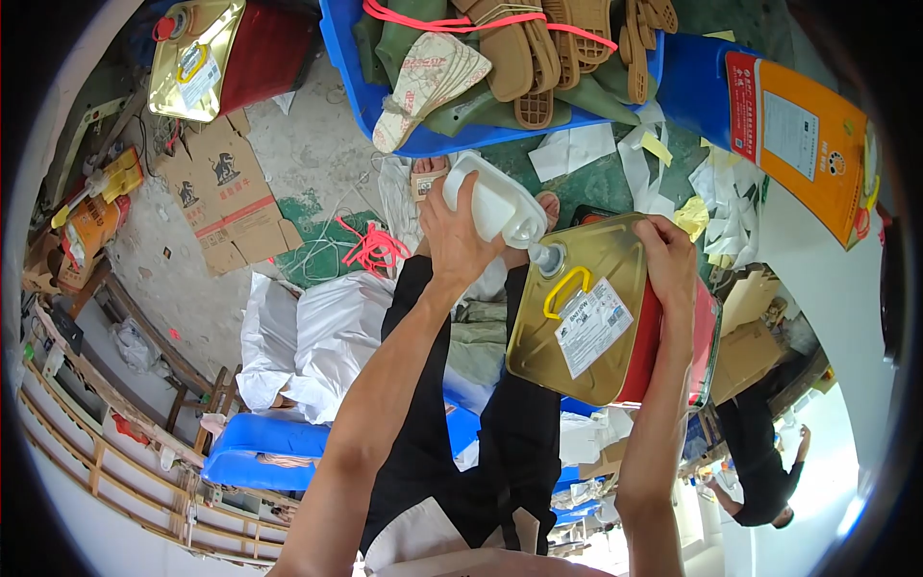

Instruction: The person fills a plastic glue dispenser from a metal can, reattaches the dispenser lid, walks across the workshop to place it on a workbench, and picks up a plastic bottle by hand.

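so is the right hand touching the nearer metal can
Touching: in the head view, the right hand grips the edge of the nearer metal can.

Even, fairly bright light fills the scene, strongest at the lower right, where a white glare [852, 516] burns out detail. Shadows on the floor [317, 154] are soft. The tin [534, 351] has a dull metallic sheen; the white bottle [492, 207] looks pale but keeps its shape. The middle is reasonably sharp. Wide-lens distortion bows the wooden rails [108, 469], and black vignetting rounds off the corners.
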A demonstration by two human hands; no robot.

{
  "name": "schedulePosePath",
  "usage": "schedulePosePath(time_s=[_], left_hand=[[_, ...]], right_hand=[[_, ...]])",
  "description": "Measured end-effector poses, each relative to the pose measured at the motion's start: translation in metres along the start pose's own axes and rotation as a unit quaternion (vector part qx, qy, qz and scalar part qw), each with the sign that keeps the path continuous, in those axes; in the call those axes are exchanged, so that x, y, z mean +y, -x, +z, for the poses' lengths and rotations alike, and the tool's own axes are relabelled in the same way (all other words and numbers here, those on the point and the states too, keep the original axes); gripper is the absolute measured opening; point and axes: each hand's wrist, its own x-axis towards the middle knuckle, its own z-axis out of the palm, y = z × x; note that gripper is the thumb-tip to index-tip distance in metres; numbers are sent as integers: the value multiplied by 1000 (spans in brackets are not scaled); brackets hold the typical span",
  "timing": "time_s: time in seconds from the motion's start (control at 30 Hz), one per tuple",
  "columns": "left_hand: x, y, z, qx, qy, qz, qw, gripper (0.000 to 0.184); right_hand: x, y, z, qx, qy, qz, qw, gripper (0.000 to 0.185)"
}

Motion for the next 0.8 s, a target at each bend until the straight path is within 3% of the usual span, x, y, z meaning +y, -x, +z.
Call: schedulePosePath(time_s=[0.8], left_hand=[[-1, -4, -1, 0, 10, -6, 1000, 102]], right_hand=[[-10, -6, -2, -7, 12, 4, 1000, 48]])
